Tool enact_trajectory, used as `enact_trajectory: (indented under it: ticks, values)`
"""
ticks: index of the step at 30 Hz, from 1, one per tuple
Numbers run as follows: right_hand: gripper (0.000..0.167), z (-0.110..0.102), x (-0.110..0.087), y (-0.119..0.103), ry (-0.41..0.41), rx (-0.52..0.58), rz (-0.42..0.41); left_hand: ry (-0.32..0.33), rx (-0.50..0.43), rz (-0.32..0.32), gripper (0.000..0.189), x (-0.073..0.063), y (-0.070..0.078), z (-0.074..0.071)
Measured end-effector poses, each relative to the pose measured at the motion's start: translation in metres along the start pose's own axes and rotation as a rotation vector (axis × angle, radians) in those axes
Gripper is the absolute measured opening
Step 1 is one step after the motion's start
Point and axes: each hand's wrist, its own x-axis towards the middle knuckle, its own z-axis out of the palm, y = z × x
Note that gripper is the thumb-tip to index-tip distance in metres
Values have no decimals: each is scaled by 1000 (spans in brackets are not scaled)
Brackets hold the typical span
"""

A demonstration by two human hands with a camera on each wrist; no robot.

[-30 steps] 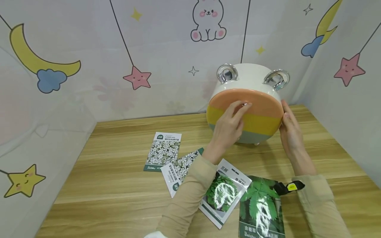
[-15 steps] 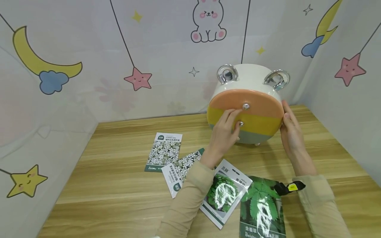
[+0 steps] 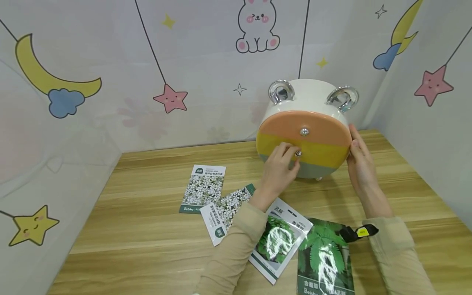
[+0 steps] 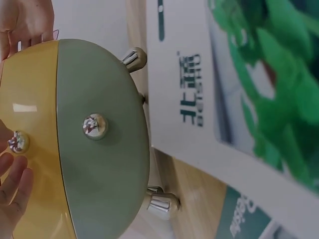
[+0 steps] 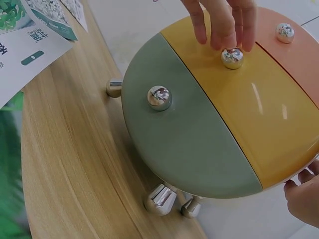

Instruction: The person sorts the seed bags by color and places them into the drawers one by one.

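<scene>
A round white cabinet [image 3: 313, 92] with silver ears stands at the back right of the table. Its front has orange [image 3: 284, 123], yellow [image 3: 324, 152] and grey-green [image 4: 99, 174] drawer faces, each with a silver knob, and all three are flush. My left hand [image 3: 278, 170] has its thumb and fingers around the middle drawer knob [image 5: 232, 58] on the yellow face, pinching it lightly. My right hand [image 3: 363, 168] rests with extended fingers against the cabinet's right side. In the right wrist view that right hand [image 5: 304, 196] shows only partly, at the edge.
Two white-flower seed packets [image 3: 203, 188] lie left of the arms. A green-leaf seed packet [image 3: 280, 237] lies between the forearms, partly under the left sleeve. Beside it lies a fern-leaf packet [image 3: 324, 258]. A patterned cloth wall [image 3: 206, 53] stands close behind.
My left hand has let go of the top drawer's knob and moved down to the middle drawer's knob. My right hand has stayed against the cabinet's side.
</scene>
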Motion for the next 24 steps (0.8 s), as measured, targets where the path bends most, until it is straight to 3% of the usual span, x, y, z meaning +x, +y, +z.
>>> enact_trajectory:
  ticks: [9, 16, 24]
  values:
    - [57, -1, -1, 2, 1, -14, 13, 33, 54, 1, 27, -2, 0, 12]
    - [56, -1, -1, 1, 6, -13, 10, 77, 43, -4, 24, -1, 2, 21]
    - [56, -1, 0, 1, 15, -12, 13, 73, 34, -23, 25, 0, 3, 24]
